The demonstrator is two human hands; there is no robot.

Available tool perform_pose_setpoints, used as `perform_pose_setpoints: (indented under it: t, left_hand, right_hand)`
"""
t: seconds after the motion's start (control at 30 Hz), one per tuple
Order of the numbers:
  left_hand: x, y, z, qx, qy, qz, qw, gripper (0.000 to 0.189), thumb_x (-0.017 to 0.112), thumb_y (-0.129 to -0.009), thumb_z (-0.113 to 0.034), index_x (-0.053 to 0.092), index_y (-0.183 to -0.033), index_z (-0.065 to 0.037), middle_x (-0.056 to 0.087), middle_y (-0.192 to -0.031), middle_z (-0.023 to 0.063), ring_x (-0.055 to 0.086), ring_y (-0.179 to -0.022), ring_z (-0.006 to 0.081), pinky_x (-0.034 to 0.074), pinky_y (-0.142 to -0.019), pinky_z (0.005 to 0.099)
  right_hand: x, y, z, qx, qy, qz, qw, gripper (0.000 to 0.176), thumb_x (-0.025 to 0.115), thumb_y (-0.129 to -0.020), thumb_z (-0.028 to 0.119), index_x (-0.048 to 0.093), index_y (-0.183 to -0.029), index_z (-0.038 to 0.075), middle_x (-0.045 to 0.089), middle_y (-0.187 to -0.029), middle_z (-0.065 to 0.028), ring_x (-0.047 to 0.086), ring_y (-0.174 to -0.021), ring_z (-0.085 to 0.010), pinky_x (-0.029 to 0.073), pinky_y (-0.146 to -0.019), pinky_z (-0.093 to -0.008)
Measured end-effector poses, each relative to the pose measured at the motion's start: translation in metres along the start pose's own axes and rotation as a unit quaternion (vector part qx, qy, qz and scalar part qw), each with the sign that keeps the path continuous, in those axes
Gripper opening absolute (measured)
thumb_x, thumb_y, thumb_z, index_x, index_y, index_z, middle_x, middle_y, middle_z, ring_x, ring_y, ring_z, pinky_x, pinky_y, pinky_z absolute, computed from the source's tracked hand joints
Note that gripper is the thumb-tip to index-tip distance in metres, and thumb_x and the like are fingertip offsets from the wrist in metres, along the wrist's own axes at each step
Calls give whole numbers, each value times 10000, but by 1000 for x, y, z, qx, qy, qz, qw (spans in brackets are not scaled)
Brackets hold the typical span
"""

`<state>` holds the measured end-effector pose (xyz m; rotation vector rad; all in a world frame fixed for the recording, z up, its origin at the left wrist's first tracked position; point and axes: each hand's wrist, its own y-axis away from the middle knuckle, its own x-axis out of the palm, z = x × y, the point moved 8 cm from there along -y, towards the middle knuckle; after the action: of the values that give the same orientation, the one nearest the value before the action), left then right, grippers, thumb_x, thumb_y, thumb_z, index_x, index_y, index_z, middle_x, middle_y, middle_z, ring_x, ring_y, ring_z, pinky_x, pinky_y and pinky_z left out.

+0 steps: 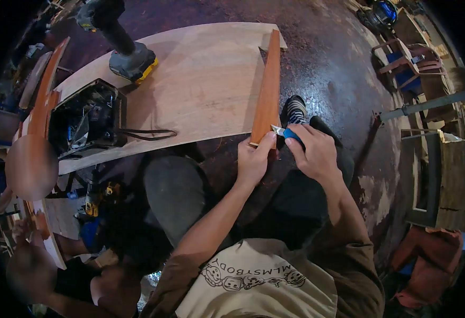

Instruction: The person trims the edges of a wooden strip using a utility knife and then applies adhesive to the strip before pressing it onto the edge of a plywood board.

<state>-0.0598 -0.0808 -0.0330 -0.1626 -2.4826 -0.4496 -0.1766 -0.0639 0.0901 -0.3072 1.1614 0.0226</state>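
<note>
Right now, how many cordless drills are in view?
2. First drill lies on the plywood sheet, top left; second drill stands on the floor below the sheet's near edge. More may be hidden.

Long reddish wooden strip runs away lengthwise; the blue-handled knife blade apparently touches its near end.

Your left hand gripped the near end of the strip, which lay over the right end of the board. Your right hand held the knife just right of it. The drill and toolbox sat on the board's left.
</note>
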Motion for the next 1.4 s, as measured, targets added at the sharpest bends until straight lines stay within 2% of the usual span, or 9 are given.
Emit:
perform_pose_setpoints:
  t: [0.57, 0.7, 0.73, 0.83, 0.93, 1.07, 1.13, 1.17, 1.4]
  left_hand:
    - [-1, -2, 4, 11, -3, -14, 1000, 221, 647, -956, -216, 644, -871, -12, 605, -691, 18, 576, -566, 103, 472, -526, 266]
    - [-9, 0, 6, 57, -72, -46, 995, 385, 695, -925, -310, 637, -622, -79, 610, -618, -4, 561, -552, 75, 426, -499, 268]
    - [-13, 2, 1, 67, -160, -59, 983, 362, 688, -927, -308, 680, -676, -47, 637, -626, 8, 567, -557, 83, 445, -532, 284]
    - [-13, -7, 12, 71, -130, -5, 989, 434, 652, -959, -363, 668, -667, -42, 628, -641, -5, 567, -577, 75, 439, -549, 261]
    - [-10, -11, 15, 67, -60, 47, 995, 385, 638, -969, -385, 671, -806, -38, 640, -728, 10, 595, -635, 83, 454, -577, 251]
    - [-6, 5, -2, -2, -36, 16, 999, 434, 582, -987, -442, 692, -880, -37, 648, -762, 8, 604, -692, 86, 468, -628, 257]
    - [-8, -1, 4, 18, -38, 29, 999, 440, 571, -991, -449, 694, -892, -38, 650, -775, 3, 603, -703, 83, 468, -637, 255]
    - [-9, -4, 6, 34, -41, 41, 998, 447, 560, -995, -456, 696, -904, -40, 651, -788, -3, 601, -715, 81, 469, -645, 254]
    - [-17, -16, 19, 82, -66, 27, 994, 447, 561, -994, -461, 707, -929, -43, 655, -799, -11, 572, -717, 63, 442, -645, 228]
  right_hand:
    - [-2, -13, -9, -27, 31, -57, 998, 252, 650, -881, 242, 657, -1075, 83, 685, -928, -136, 664, -808, -360, 529, -696, -430]
    - [-1, -12, -10, -36, 1, -58, 998, 245, 632, -898, 227, 650, -1088, 73, 674, -926, -179, 643, -793, -406, 518, -682, -475]
    - [0, -10, -11, -47, -27, -61, 997, 239, 608, -913, 219, 647, -1093, 66, 668, -905, -194, 638, -795, -421, 509, -679, -492]
    - [6, -7, -15, -37, -97, -48, 993, 287, 572, -923, 217, 623, -1101, -3, 661, -984, -235, 636, -873, -440, 510, -763, -462]
    - [15, -5, -26, -38, -145, -93, 984, 317, 555, -934, 214, 609, -1117, -39, 654, -1018, -246, 641, -925, -415, 502, -826, -432]
    - [10, -14, -36, 37, -285, -150, 946, 259, 637, -892, 157, 606, -1055, -43, 635, -953, -146, 615, -908, -252, 471, -840, -357]
    - [20, -25, -38, 129, -262, -37, 956, 274, 733, -827, 170, 602, -961, -30, 625, -900, -103, 599, -860, -189, 468, -787, -327]
    - [14, -33, -34, 134, -259, -36, 956, 298, 784, -778, 207, 598, -852, -15, 626, -799, -75, 587, -742, -165, 464, -678, -315]
    - [24, -68, -35, 68, -247, 50, 965, 274, 782, -767, 205, 637, -756, -28, 588, -627, -34, 528, -571, -129, 434, -555, -303]
